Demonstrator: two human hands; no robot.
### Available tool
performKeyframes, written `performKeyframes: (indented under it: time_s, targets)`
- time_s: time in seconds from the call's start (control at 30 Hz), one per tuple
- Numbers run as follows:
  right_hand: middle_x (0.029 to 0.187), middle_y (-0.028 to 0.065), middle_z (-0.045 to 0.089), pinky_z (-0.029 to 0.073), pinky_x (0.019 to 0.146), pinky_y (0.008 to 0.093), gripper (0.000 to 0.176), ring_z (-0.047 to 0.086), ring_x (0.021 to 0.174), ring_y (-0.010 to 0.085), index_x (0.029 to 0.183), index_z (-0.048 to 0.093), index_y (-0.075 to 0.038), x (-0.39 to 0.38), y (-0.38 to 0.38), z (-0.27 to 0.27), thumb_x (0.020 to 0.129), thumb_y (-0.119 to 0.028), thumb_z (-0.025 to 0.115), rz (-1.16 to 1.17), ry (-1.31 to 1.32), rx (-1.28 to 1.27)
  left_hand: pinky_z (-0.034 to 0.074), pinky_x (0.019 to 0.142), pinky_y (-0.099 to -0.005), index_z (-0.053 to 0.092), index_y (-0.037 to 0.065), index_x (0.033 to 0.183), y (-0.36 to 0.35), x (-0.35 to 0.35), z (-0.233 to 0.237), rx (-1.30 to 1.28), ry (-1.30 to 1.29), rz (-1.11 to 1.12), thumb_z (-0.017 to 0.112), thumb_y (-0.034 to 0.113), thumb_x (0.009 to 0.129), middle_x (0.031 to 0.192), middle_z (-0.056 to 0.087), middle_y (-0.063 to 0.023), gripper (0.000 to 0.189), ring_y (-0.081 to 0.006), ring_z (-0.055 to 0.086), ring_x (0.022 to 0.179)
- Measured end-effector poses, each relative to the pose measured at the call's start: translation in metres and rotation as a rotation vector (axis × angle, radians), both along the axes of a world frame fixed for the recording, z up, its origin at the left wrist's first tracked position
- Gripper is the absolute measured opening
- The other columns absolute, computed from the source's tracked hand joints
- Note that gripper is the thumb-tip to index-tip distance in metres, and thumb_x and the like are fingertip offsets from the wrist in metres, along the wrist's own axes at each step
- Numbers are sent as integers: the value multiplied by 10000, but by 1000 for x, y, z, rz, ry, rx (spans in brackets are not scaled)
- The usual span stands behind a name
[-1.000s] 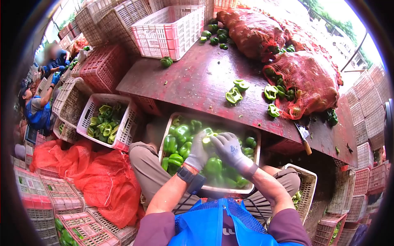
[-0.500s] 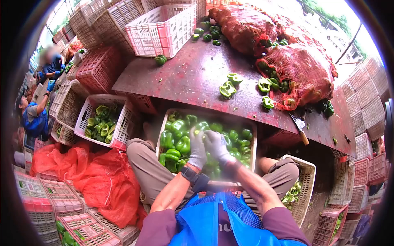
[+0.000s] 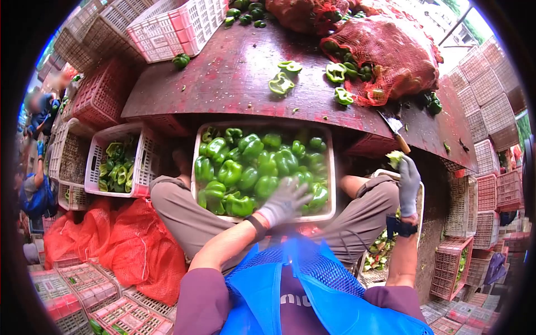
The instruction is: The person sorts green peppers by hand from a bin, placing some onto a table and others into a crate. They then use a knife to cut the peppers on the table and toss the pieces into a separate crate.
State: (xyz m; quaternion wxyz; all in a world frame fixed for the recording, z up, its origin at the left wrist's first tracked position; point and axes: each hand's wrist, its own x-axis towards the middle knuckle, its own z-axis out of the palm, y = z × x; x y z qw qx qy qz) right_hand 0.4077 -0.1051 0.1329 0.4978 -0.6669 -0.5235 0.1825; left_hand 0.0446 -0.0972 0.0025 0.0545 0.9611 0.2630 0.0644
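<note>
Green bell peppers (image 3: 240, 173) fill a pale plastic crate (image 3: 334, 184) set between the crossed legs. My left hand (image 3: 283, 201), in a grey glove, hovers over or rests on the peppers at the crate's near right, its fingers spread and slightly blurred. Out to the right, my right hand (image 3: 409, 187), gloved too, pinches a pale green pepper core (image 3: 395, 158) at its fingertips. Beneath that hand stands a second crate (image 3: 420, 215) holding pepper scraps (image 3: 379, 248), partly hidden by the arm and knee.
A knife (image 3: 395, 132) lies at the edge of the dark red table (image 3: 223, 84). Cut pepper halves (image 3: 281, 84) and a red mesh sack (image 3: 385, 56) are on it. Left are a crate of cut peppers (image 3: 139, 167) and red netting (image 3: 128, 245). Other people work at far left.
My hands, together over the peppers before, are now apart. The right has swung out above the scrap crate with the core; the left has opened over the peppers. The view has shifted.
</note>
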Motion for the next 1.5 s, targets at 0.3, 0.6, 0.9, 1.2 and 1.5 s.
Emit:
performKeyframes:
  time_s: [0.3, 0.6, 0.9, 1.2, 1.5]
  targets:
    - [1021, 231, 691, 508, 823, 490, 336, 663, 962, 409, 1159, 672, -102, 143, -110, -124, 954, -312, 509, -395, -760, -784, 343, 1048, -541, 483, 225, 1421, 16, 10, 27, -151, -32, 199, 616, 459, 882, 1494, 424, -155, 603, -416, 424, 1314]
    - [1151, 173, 662, 502, 925, 442, 359, 625, 1083, 370, 1209, 632, -65, 88, 8, -20, 880, -204, 590, -35, -827, -556, 254, 1140, -572, 424, 220, 1468, 23, 13, -8, -174, 31, 223, 653, 467, 859, 1501, 404, -184, 696, -434, 338, 1387]
    - [1012, 160, 617, 521, 781, 470, 311, 632, 924, 353, 1086, 623, -59, -174, 286, -29, 778, -42, 589, 711, -1050, 159, 246, 1147, -562, 416, 224, 1473, 34, 14, 21, -312, 158, 197, 634, 478, 867, 1489, 411, -183, 692, -426, 341, 1389]
    - [978, 138, 641, 534, 620, 429, 123, 673, 790, 289, 967, 636, -149, -224, 322, -84, 892, -225, 575, 575, -1244, 147, 250, 1146, -540, 425, 213, 1467, 34, 4, 23, -302, 65, 148, 637, 491, 867, 1486, 408, -194, 694, -424, 342, 1383]
    - [1033, 1, 689, 506, 822, 282, 346, 597, 936, 76, 1240, 626, -69, -199, 152, -10, 907, -139, 694, 1017, 70, -642, 526, 858, -379, 141, 167, 1578, 83, -36, 40, -1484, -1443, 892, 557, 577, 949, 1447, 449, -124, 858, -223, 540, 1165]
